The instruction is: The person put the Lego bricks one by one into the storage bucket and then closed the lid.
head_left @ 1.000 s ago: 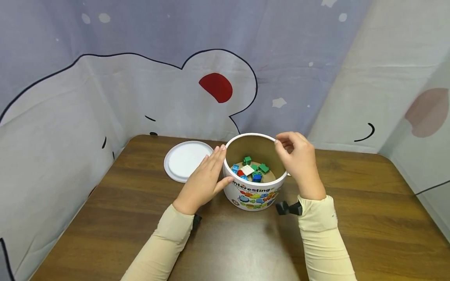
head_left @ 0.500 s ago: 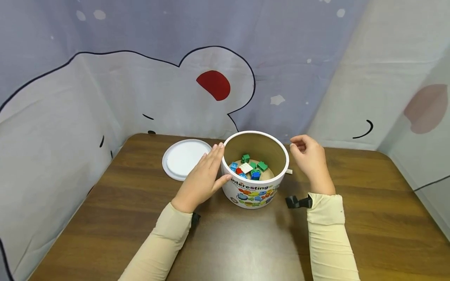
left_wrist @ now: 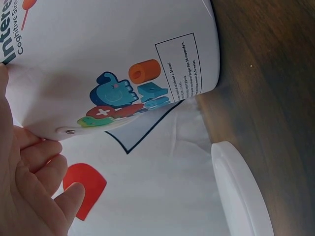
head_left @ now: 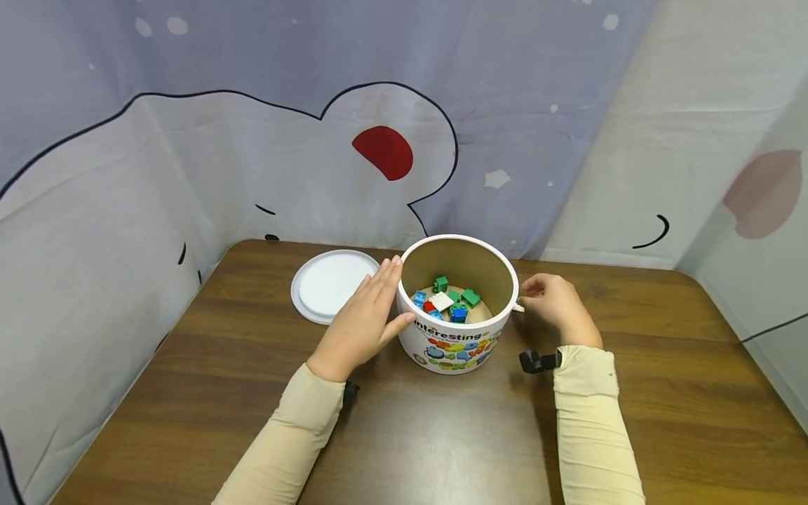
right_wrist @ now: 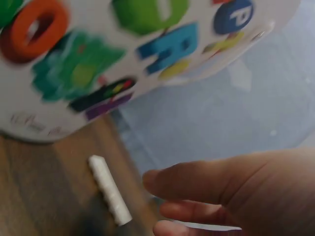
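A white printed bucket (head_left: pixel 451 347) stands upright on the table, with several green, blue, red and white building bricks (head_left: pixel 442 301) on its floor. Flat against the bucket's left side lies my left hand (head_left: pixel 362 322), its fingers straight along the wall up to the rim. My right hand (head_left: pixel 558 305) is low at the bucket's right side, near a narrow white building brick (right_wrist: pixel 110 190) with studs along one side. In the right wrist view a gap shows between that brick and my loosely bent fingers (right_wrist: pixel 197 184).
A round white lid (head_left: pixel 331 284) lies on the wooden table (head_left: pixel 404 435), behind and left of the bucket. A printed curtain (head_left: pixel 284 161) hangs along the table's back edge and sides.
From the bucket's right rim my right hand has moved right, then down towards the tabletop beside the white brick, which has come into view. My left hand stays against the bucket.
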Tool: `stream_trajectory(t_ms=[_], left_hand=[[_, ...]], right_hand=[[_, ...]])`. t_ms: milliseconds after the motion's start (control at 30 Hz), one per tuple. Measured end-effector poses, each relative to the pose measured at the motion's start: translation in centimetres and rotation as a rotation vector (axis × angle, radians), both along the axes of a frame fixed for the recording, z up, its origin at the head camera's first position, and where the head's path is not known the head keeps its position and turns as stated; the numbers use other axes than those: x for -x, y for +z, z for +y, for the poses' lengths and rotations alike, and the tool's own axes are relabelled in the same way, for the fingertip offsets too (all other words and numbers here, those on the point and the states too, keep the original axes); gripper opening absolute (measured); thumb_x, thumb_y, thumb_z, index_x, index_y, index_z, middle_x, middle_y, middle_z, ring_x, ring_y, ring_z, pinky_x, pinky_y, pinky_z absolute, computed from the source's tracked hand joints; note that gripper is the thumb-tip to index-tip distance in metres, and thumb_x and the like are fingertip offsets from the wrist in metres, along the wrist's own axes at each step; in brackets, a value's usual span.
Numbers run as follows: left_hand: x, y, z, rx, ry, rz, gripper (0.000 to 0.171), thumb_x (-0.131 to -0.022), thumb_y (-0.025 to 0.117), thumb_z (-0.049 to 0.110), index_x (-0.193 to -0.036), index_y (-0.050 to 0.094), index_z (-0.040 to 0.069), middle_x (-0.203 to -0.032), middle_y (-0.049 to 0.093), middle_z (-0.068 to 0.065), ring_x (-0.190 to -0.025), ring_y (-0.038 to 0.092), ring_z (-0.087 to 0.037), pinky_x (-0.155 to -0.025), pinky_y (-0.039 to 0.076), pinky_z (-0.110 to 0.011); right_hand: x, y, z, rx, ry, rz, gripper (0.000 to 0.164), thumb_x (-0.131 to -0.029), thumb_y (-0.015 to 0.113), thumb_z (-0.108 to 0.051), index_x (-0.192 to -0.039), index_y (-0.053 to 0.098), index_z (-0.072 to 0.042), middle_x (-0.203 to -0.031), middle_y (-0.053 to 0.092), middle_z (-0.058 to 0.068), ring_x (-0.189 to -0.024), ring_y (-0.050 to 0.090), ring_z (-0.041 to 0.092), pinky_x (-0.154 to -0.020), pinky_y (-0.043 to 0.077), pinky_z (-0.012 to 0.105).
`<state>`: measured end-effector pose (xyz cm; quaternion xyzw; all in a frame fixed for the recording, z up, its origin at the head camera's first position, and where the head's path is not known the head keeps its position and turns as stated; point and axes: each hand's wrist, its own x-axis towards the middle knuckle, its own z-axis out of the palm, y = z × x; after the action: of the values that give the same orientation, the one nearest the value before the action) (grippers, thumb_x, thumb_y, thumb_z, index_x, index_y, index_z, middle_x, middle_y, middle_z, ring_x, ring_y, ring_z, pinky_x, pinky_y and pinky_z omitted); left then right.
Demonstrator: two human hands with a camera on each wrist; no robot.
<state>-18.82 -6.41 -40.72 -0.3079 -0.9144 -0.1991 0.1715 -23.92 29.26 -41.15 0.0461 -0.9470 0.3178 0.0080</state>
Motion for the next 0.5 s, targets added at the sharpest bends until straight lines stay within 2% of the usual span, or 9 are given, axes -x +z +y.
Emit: stream_trajectory(t_ms=[200,500], left_hand=[[0.0,0.0,0.0,0.007,0.003,-0.007,0.083,-0.102,0.059,0.044,-0.16,0.021,-0.001,-0.166,0.024,-0.015,-0.154,0.02,-0.025,-0.123,0.023,-0.048],[0.0,0.0,0.0,0.004,0.001,0.003,0.082,-0.102,0.059,0.044,-0.16,0.022,-0.002,-0.165,0.025,-0.015,-0.154,0.021,-0.026,-0.121,0.026,-0.051]], right_hand=[[0.6,-1.3,0.3,-0.033,0.067,0.016,0.018,-0.085,0.076,-0.006,-0.098,0.071,0.005,-0.093,0.071,0.02,-0.089,0.066,0.036,-0.08,0.053,0.049],[0.8,-1.8,0.0,-0.058,0.102,0.03,0.01,-0.083,0.077,-0.004,-0.087,0.07,0.002,-0.084,0.071,0.015,-0.081,0.065,0.03,-0.076,0.052,0.046]])
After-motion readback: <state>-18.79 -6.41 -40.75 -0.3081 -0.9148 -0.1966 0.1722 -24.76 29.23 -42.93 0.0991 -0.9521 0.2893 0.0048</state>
